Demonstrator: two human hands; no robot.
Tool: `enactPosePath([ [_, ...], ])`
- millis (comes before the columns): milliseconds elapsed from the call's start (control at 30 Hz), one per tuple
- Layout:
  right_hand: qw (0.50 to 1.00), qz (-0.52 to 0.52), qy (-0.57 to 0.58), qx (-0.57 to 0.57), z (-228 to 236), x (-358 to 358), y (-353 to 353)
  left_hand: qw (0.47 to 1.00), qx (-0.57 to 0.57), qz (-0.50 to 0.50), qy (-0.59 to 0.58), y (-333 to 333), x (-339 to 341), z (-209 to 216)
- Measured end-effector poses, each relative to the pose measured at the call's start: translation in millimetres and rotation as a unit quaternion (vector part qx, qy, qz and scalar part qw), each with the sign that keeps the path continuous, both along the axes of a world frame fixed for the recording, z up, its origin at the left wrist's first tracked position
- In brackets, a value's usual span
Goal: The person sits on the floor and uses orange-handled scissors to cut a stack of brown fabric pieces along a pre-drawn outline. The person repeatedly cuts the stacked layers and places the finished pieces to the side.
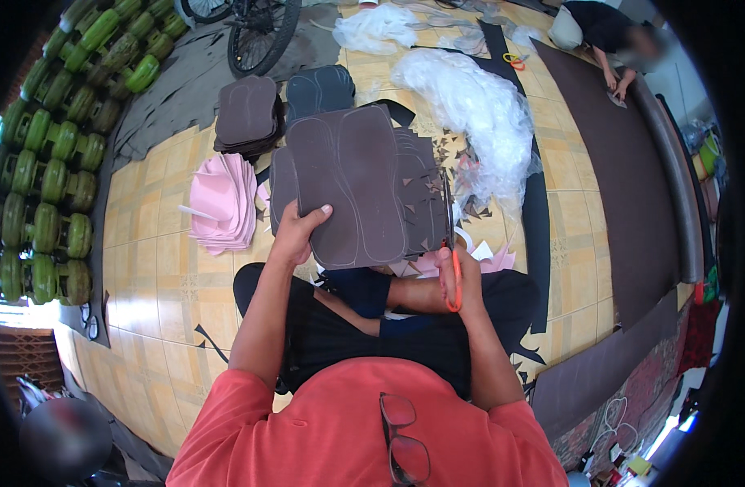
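My left hand [299, 234] grips the lower left edge of a dark brown sheet [352, 174], thumb on top. Pale sole-shaped outlines are drawn on this sheet, which has rounded corners. In my right hand [463, 280] is a pair of scissors [456, 284] with orange handles, its dark blades pointing away from me, right of the sheet. Whether the blades are apart I cannot tell. Under and behind the held sheet lie more brown pieces [425, 215] with jagged right edges. Small dark triangular scraps [449, 154] are scattered beyond them.
Pink sheets [224, 203] are stacked at left, near a brown stack [246, 114] and a dark stack [318, 91]. Clear plastic [478, 122] lies far right of centre. Green gas cylinders [43, 187] line the left. A person [604, 40] works on a long brown sheet [591, 146].
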State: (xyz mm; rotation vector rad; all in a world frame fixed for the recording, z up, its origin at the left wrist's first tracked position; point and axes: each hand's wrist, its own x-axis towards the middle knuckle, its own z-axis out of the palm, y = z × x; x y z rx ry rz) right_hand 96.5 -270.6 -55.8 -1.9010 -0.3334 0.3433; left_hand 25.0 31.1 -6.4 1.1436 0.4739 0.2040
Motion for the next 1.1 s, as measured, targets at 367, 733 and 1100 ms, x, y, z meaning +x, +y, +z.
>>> enactPosePath([
  [367, 0.996, -0.053, 0.075, 0.025, -4.0, -4.3, -9.3, 0.999, 0.039, 0.032, 0.021, 62.9, -3.7, -14.2],
  [733, 0.991, -0.058, 0.114, 0.032, -7.2, -9.3, -12.2, 0.729, 0.583, 0.041, 0.356, 119.4, -7.5, -132.6],
  [1100, 0.988, -0.063, 0.129, 0.054, -3.3, -10.5, -6.3, 0.731, 0.648, -0.073, 0.2, -70.8, 43.6, -82.3],
])
